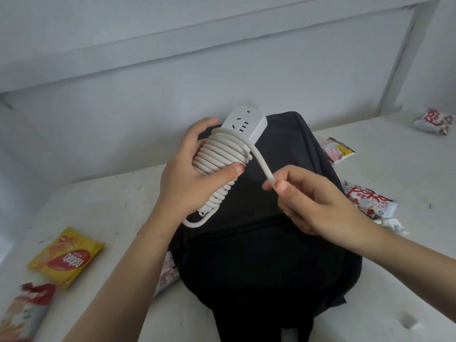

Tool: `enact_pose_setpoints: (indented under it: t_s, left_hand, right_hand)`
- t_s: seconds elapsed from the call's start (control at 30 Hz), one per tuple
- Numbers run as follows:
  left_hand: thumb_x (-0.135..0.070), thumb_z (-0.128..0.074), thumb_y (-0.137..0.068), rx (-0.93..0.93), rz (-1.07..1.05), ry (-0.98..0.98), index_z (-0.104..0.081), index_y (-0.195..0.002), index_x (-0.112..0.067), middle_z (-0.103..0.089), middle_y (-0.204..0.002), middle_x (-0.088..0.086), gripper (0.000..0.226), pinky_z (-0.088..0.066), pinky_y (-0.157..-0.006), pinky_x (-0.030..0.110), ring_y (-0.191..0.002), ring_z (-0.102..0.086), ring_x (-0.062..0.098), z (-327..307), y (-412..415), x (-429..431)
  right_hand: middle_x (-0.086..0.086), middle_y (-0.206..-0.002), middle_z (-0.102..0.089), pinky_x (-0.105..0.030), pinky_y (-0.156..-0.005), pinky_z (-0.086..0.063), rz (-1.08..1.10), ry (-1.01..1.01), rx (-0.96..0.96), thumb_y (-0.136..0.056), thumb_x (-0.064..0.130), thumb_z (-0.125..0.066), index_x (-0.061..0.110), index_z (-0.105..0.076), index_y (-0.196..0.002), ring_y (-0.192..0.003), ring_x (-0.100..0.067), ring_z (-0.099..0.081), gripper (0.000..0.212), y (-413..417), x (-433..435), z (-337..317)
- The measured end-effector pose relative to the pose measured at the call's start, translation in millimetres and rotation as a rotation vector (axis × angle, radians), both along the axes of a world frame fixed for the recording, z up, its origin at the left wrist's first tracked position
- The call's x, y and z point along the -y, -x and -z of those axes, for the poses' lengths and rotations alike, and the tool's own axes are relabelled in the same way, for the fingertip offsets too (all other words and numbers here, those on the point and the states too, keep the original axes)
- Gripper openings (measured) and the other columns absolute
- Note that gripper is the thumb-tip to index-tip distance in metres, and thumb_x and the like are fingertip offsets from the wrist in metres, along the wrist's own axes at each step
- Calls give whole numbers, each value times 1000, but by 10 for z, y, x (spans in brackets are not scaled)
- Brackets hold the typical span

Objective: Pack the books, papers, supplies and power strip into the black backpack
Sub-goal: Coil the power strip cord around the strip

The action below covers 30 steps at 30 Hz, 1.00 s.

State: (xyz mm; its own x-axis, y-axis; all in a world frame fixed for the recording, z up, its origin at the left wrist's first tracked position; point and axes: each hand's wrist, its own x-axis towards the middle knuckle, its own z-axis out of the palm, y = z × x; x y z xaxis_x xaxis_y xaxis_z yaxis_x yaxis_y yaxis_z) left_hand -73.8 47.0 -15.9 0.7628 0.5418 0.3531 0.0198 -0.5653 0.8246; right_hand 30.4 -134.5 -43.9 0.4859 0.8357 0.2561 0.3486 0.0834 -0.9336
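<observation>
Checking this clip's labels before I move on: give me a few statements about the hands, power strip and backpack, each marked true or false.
1. The left hand grips the power strip. True.
2. The cord hangs fully unwound. False: most of it is wound round the power strip.
3. The right hand holds nothing. False: it pinches the cord's free stretch.
4. The power strip is inside the backpack. False: it is held above the backpack.
5. A yellow packet lies on the table. True.
</observation>
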Motion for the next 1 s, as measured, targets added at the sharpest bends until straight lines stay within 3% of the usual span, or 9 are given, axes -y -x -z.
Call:
enact_pose_setpoints:
  t_s: [0.17,0.33,0.5,0.57,0.6,0.67,0.73,0.87,1.0]
  left_hand:
    - [-38,-77,-57,112,47,88,-55,-112,-41,-67,-104,-2,60,-58,-71,35,-88,-68,17,-96,64,-37]
    - [-26,-77,-60,162,227,157,-57,-114,-32,-67,-103,5,58,-54,-75,30,-91,-66,19,-167,145,-69]
    - [-22,-80,-60,86,438,68,-61,-114,-34,-62,-120,2,58,-47,-91,30,-111,-58,20,-186,151,-11]
    - [-22,-80,-62,-20,532,18,-60,-118,-27,-60,-121,3,60,-47,-94,34,-112,-56,23,-183,131,52]
    - [-24,-80,-63,-86,569,-24,-59,-120,-27,-60,-120,0,61,-47,-95,37,-112,-56,23,-189,118,90]
    - [-31,-79,-64,-215,616,-117,-57,-123,-32,-59,-119,-7,62,-48,-95,40,-113,-55,21,-203,93,158]
    - [-40,-79,-64,-346,620,-232,-55,-121,-43,-58,-118,-13,62,-49,-91,40,-111,-55,16,-209,80,217]
    - [-56,-74,-64,-539,455,-552,-39,-122,-56,-57,-106,-22,68,-47,-79,22,-93,-53,-3,-204,72,256]
    - [-55,-75,-62,-547,335,-521,-17,-125,-48,-56,-106,-24,87,-39,-70,9,-87,-55,-4,-187,39,252]
  right_hand:
    - [4,-44,-37,-24,-49,-42,-290,289,-164,-85,61,-47,17,-55,-59,-41,-12,-36,52,-295,167,54]
    - [6,-46,-26,-13,-35,-25,-330,561,-348,-60,71,-69,20,-41,-53,-36,-7,-22,59,-612,227,-185]
    - [7,-46,-23,-10,-30,-16,-160,671,-360,-72,45,-76,19,-41,-51,-34,-4,-16,49,-816,54,-398]
    - [7,-43,-26,-9,-29,-16,-207,765,-370,-58,24,-81,15,-43,-52,-32,-2,-19,40,-836,-39,-487]
    - [8,-42,-27,-9,-29,-16,-244,815,-381,-53,20,-77,14,-46,-50,-30,-1,-20,32,-836,-90,-540]
    - [9,-39,-28,-10,-28,-16,-288,904,-398,-65,23,-69,14,-54,-46,-29,0,-22,26,-856,-181,-653]
    - [7,-42,-33,-11,-28,-23,-282,944,-425,-83,25,-51,5,-60,-63,-30,-1,-28,30,-860,-245,-795]
    - [-1,-56,-54,-16,-39,-43,-278,936,-169,-92,12,-45,-4,-68,-89,-41,-6,-46,28,-722,-268,-1077]
    - [0,-55,-65,-17,-45,-50,-181,821,90,-92,1,-47,0,-69,-84,-45,-7,-58,24,-507,-213,-1228]
